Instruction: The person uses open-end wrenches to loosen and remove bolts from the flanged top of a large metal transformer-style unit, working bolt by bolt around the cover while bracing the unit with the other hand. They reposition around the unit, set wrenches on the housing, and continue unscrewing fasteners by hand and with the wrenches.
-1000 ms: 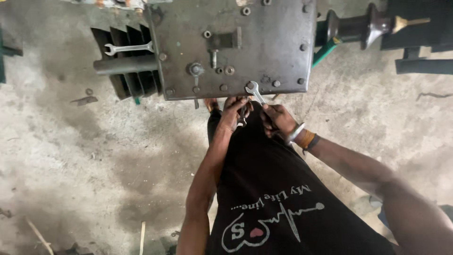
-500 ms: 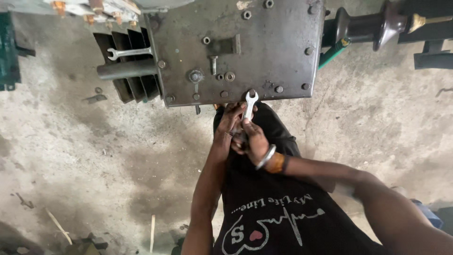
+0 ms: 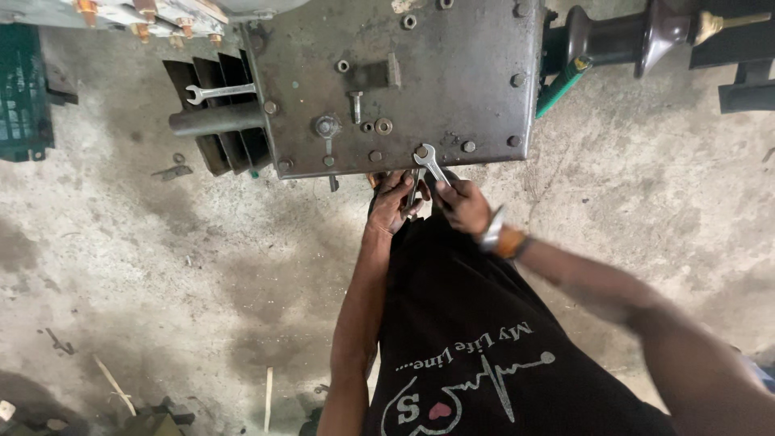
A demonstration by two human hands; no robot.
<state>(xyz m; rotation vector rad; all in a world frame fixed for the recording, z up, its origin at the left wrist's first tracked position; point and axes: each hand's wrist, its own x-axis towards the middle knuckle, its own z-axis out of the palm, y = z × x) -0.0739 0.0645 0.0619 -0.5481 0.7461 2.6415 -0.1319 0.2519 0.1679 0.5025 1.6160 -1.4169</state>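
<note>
Spanner: silver open-ended spanner [image 3: 427,160] with its open end set on a bolt [image 3: 421,151] near the bottom edge of the grey metal plate [image 3: 452,73]; its handle slants down towards the person.
Right hand: the right hand [image 3: 463,206] is closed around the lower part of the spanner's handle, just below the plate's edge; a bracelet and an orange band [image 3: 502,236] sit on that wrist.
Left hand: the left hand [image 3: 393,203] is just beside the right one, under the plate's edge, fingers curled around a second thin metal tool [image 3: 412,190]; what kind of tool it is cannot be told.
Plate: large, worn and stained, with bolts and holes along its edges and a short upright bolt [image 3: 356,105] near the middle.
Left of plate: a dark pipe [image 3: 216,119] sticks out sideways, with a second spanner [image 3: 219,92] lying just above it, over dark metal fins [image 3: 211,149].
Right of plate: a brown ribbed insulator [image 3: 638,34] and a green tube [image 3: 562,85].
Floor: stained concrete [image 3: 161,266], with a green crate [image 3: 23,97] at the far left.
Person: wears a black shirt [image 3: 468,339] with white print.
</note>
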